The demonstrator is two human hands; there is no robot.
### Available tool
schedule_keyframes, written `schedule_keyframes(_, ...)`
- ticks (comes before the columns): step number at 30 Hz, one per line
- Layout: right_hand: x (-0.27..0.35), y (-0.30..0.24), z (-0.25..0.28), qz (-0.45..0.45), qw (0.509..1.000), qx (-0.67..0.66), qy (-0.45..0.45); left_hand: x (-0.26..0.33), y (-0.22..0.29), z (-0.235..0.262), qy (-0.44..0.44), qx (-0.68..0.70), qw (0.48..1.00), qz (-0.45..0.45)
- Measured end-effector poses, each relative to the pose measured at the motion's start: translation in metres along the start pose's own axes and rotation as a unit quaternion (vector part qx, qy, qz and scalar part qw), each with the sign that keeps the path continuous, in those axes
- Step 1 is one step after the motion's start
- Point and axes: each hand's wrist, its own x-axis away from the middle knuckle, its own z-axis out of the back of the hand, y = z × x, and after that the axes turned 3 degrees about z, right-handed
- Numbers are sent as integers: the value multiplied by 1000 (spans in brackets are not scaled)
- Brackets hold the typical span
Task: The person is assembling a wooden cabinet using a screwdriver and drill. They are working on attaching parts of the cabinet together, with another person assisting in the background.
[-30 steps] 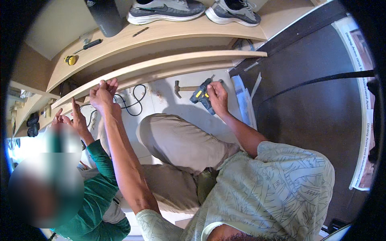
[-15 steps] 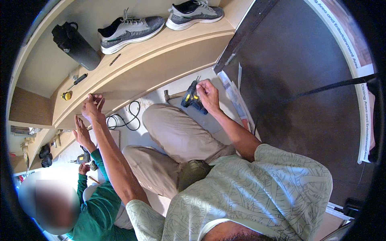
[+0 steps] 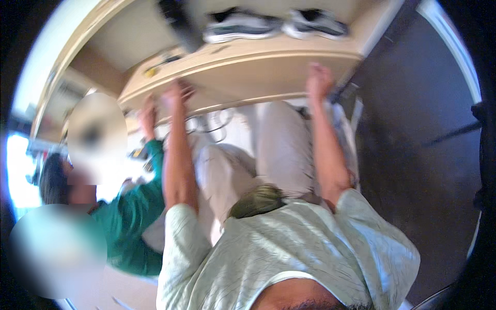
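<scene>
A long light-wood board [image 3: 253, 77] runs below the front edge of a wooden shelf [image 3: 248, 49]. Near the left part of that board is my left hand [image 3: 177, 93]; its fingers are smeared by motion, and whether they grip anything is unclear. My right hand [image 3: 319, 82] is raised at the board's right part, apparently against its face. Blur hides how its fingers are set, and I make out nothing in them. Just left of my left hand, a co-worker's hand [image 3: 148, 116] is held up by the board's left end.
On the shelf stand a pair of grey sneakers [image 3: 243, 26] and a dark bottle [image 3: 181, 26], with a small yellow item [image 3: 150, 72] farther left. A black cable [image 3: 219, 126] loops on the floor. The co-worker in a green sleeve [image 3: 132, 212] sits close on my left. A dark panel [image 3: 413, 144] covers my right side.
My right hand has moved from above the drill on the floor up to the board's right part. The view has shifted, placing shelf and board farther right. The co-worker's hand stays beside my left.
</scene>
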Motion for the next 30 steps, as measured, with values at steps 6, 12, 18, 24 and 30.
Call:
schedule_keyframes(6,-58,-22,11,-54,996,-10,-76,14,-7,-23,-30,79,996,35)
schedule_keyframes(12,-57,3,-4,-126,984,-63,-111,21,-19,-18,42,121,992,-4)
schedule_keyframes(18,-65,30,-8,-120,982,-112,-94,12,-22,-37,103,123,986,-54)
schedule_keyframes(24,-55,34,10,-109,983,-109,-97,35,-25,-21,104,96,986,-86)
schedule_keyframes(30,-55,30,-5,-99,986,-104,-88,16,-22,-28,77,97,991,-57)
